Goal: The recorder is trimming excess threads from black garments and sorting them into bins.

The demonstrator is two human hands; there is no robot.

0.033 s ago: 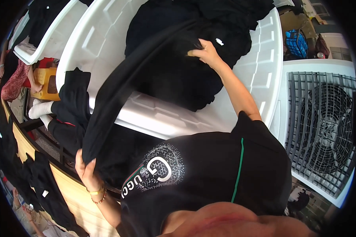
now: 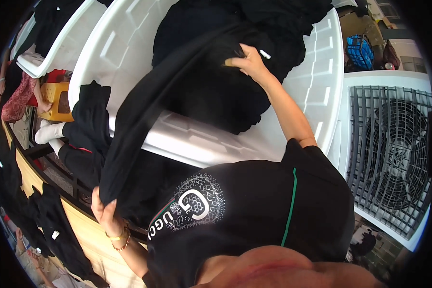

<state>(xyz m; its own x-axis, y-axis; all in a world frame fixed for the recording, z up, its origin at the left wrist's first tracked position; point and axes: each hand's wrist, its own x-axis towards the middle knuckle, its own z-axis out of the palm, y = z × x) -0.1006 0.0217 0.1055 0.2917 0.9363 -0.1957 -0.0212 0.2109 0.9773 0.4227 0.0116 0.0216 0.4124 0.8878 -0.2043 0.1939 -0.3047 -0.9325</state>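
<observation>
A black garment point(image 2: 144, 120) hangs stretched in a long, limp band over the white tub point(image 2: 321, 91); left hand point(image 2: 105, 213) and right hand point(image 2: 248, 60) fingers clench its ends.

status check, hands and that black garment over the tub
Left hand grips low end of black garment. Right hand grips top end, over white tub. Nothing blocking.

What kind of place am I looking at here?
Probably a garment workshop or laundry work area. Large white plastic tubs hold heaps of black clothing, more black garments lie spread on a wooden table, and a big grilled fan unit stands alongside. Both hands grip a black garment.
</observation>
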